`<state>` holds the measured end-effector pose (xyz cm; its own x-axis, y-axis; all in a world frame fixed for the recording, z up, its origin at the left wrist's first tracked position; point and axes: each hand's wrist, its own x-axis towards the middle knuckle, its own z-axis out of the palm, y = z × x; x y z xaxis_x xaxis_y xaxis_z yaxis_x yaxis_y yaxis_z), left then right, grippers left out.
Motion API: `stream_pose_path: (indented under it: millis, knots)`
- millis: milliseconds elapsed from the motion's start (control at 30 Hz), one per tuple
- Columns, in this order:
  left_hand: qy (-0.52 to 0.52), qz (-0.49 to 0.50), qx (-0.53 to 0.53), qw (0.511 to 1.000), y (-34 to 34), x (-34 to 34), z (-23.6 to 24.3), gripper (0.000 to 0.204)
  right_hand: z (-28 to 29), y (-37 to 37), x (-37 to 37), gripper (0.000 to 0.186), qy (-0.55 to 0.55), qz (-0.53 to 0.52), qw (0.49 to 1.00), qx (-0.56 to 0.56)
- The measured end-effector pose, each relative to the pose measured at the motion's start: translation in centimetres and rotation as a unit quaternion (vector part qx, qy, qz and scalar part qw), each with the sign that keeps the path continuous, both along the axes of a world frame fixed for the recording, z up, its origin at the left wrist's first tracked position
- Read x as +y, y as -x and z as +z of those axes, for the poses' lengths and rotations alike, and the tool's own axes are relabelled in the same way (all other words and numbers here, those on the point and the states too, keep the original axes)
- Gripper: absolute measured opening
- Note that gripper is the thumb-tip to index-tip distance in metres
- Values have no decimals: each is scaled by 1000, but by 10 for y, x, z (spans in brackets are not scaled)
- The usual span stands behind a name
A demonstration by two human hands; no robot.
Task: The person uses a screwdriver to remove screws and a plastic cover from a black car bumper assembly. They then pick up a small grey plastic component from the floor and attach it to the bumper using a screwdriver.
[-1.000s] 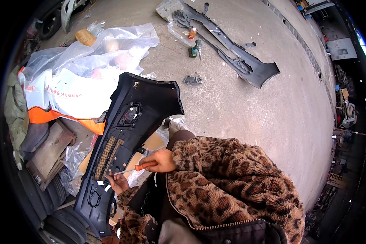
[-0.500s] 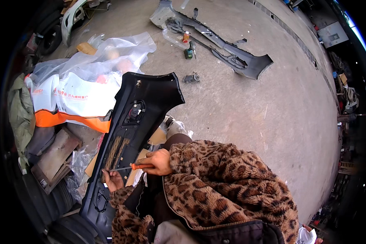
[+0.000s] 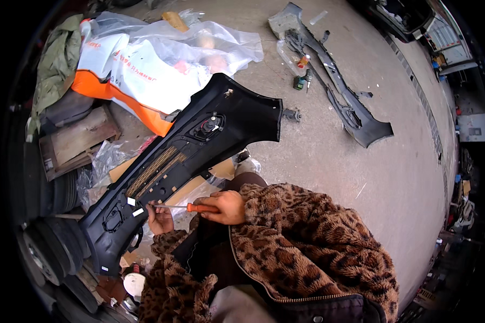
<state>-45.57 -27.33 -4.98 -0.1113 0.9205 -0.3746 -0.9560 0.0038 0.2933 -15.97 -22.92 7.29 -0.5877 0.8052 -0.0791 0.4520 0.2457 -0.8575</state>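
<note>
My right hand (image 3: pixel 227 209) grips an orange-handled screwdriver (image 3: pixel 197 208), its shaft reaching left to my left hand (image 3: pixel 159 219). My left fingers are curled at the screwdriver's tip, beside a black car bumper (image 3: pixel 239 117) lying diagonally with its inner side up. What they pinch is too small to make out. The bumper has a round lamp fitting (image 3: pixel 209 126), a slatted grille section (image 3: pixel 154 171) and white labels (image 3: pixel 138 212).
Tires (image 3: pixel 56 250), a wooden board (image 3: pixel 80 141), a green cloth (image 3: pixel 54 75) and plastic sheeting (image 3: pixel 141 86) crowd the left. A grey bumper (image 3: pixel 377 129), cordless drill (image 3: pixel 299 82) and orange bottle (image 3: pixel 303 62) lie farther off. A dark vehicle (image 3: pixel 393 16) stands at upper right.
The view has swung, shifting the far bumper rightward and bringing the dark vehicle into sight. The near bumper appears more diagonal. Both hands stay at the screwdriver, slightly higher in the picture.
</note>
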Motion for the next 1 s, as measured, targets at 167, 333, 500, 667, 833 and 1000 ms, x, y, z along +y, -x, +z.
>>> stream_pose_path:
  millis: [167,333,500,667,833,1000]
  knots:
    - [42,41,-14,998,-29,14,18,18,-16,0,2,41,32,-25,997,58]
    - [54,65,-42,996,-36,-4,2,19,-12,2,3,43,50,7,999,4]
    - [90,113,-53,988,-40,-10,-3,18,-8,9,1,45,1,38,999,-17]
    - [87,133,-93,983,-33,-30,-21,15,-5,21,-5,44,-4,96,994,-59]
    - [127,172,-86,973,-26,-44,-20,13,4,38,-10,44,17,141,988,-57]
    - [143,225,-80,960,-18,-65,-28,13,7,55,-16,43,14,165,985,-45]
